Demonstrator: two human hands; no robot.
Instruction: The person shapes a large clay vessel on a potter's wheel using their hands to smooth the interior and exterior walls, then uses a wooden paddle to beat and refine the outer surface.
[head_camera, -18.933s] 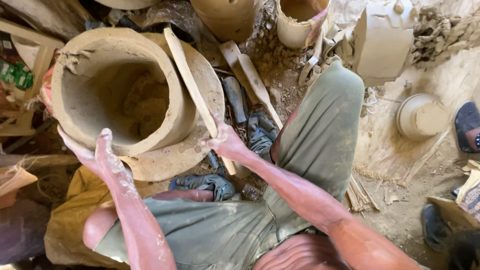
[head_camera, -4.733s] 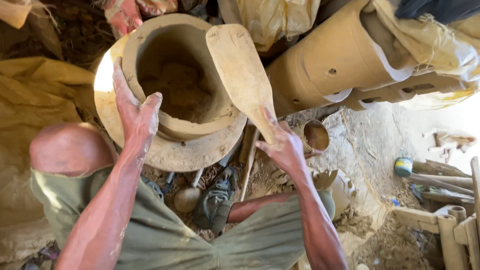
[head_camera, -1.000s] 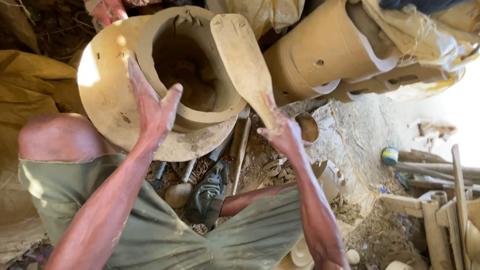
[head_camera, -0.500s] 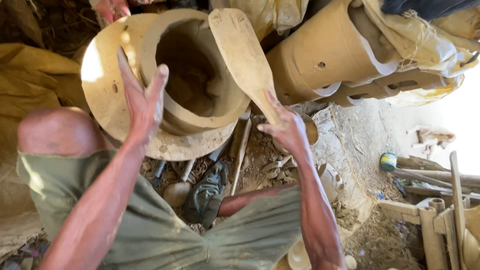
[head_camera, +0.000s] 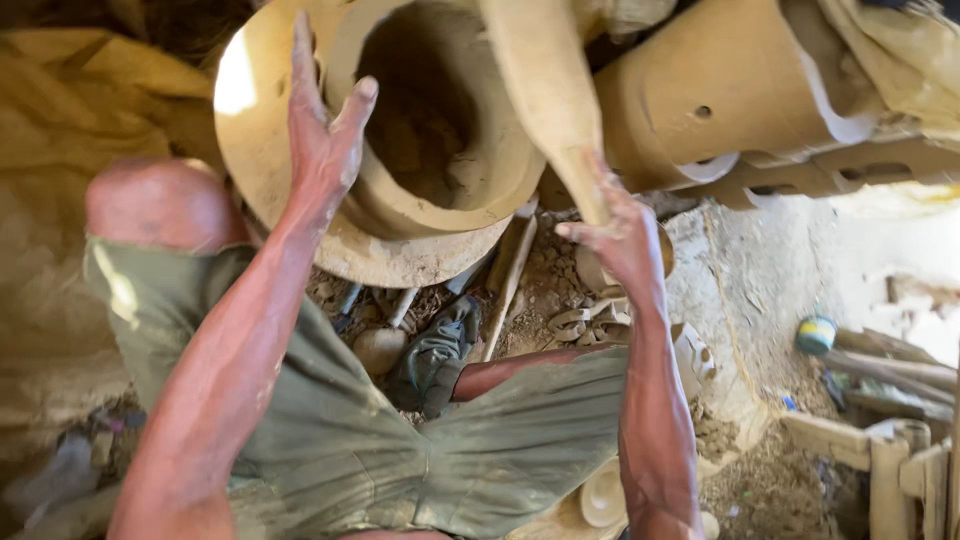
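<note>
A wide clay pot (head_camera: 455, 190) stands on a round clay-covered disc (head_camera: 250, 130) in front of my knees. My left hand (head_camera: 322, 135) lies flat and open against the pot's outer wall on its left side, fingers pointing up. My right hand (head_camera: 618, 235) grips the handle of a wooden paddle (head_camera: 545, 90), whose broad blade reaches up over the pot's right rim. Both hands and forearms are smeared with clay.
A large clay cylinder with small holes (head_camera: 720, 100) lies on its side at the right. Sticks (head_camera: 505, 290), a cloth and a stone (head_camera: 378, 350) lie on the ground below the disc. Wooden pieces (head_camera: 880, 440) and a small tin (head_camera: 815, 335) sit far right.
The view has shifted down and closer, so the pot sits higher in the frame. My left hand stays on the wall; the paddle has swung up along the right rim.
</note>
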